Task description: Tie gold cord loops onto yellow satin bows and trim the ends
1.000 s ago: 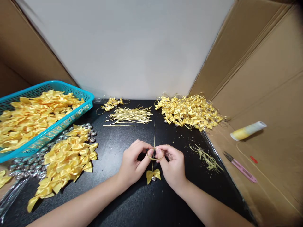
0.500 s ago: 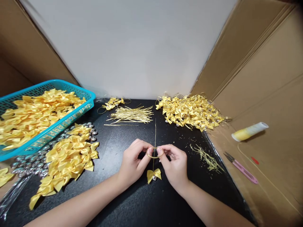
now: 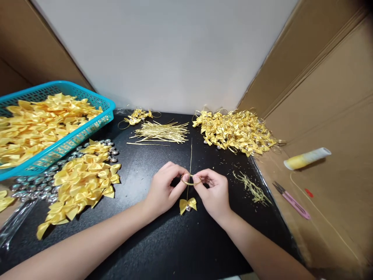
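Between my two hands is a thin gold cord bent into a small loop (image 3: 190, 183). My left hand (image 3: 168, 187) pinches the loop's left side with thumb and forefinger. On the other side my right hand (image 3: 212, 194) pinches it the same way, its remaining fingers curled. A straight end of the cord runs up across the black tabletop (image 3: 163, 249), away from me. Just below the loop lies a yellow satin bow (image 3: 188, 205) with a shiny silver bead at its centre, and cord leads up from it. My fingertips hide where the cord crosses.
Loose yellow bows (image 3: 84, 181) and silvery beads (image 3: 37, 188) lie left, beside a turquoise basket (image 3: 112, 111) of bows. Gold cord lengths (image 3: 161, 132) sit behind my hands. Looped bows (image 3: 236, 132) are heaped back right. Cord scraps (image 3: 253, 188), pink snips (image 3: 294, 204) and a tube (image 3: 307, 158) lie right.
The view has tilted, so the whole scene sits higher in the picture. Both hands keep their pinch on the cord loop, which looks almost the same.
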`<state>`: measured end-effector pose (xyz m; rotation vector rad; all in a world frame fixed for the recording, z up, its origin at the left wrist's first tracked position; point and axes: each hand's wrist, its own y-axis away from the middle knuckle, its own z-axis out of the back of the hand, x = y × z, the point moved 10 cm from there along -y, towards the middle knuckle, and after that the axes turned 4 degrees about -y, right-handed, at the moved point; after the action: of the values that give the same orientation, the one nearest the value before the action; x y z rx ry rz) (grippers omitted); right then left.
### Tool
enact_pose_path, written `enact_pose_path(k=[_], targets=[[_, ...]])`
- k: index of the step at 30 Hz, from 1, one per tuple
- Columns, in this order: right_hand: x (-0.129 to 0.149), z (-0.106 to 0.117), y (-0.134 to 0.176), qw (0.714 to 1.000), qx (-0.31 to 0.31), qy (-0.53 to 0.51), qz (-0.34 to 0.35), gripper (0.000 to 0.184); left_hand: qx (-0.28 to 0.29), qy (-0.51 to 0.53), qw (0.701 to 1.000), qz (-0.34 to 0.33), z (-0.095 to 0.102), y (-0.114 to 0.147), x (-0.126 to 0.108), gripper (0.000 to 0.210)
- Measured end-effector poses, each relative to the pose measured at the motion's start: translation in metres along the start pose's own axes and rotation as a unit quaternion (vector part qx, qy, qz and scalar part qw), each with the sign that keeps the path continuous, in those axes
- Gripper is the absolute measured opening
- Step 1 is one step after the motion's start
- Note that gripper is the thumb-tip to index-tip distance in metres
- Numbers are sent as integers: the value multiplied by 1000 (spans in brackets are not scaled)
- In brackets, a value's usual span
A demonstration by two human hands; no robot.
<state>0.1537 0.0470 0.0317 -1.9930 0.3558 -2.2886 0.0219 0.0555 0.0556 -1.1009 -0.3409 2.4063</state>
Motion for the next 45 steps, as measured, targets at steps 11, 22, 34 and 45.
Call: enact_pose_path(k=[11, 22, 34, 45], targets=[[-8, 8, -4, 999, -13, -7, -32, 12, 355, -162, 917, 82, -38, 23, 7, 9], [2, -8, -4, 997, 72, 25, -9, 12, 276, 87, 940, 182, -43, 14, 33, 10], [32, 11, -17, 962, 42, 213, 167, 10, 184, 337, 874, 298, -49, 5, 54, 20], [29, 6, -16, 979, 60, 149, 129, 12, 133, 310, 907, 252, -41, 3, 49, 20]])
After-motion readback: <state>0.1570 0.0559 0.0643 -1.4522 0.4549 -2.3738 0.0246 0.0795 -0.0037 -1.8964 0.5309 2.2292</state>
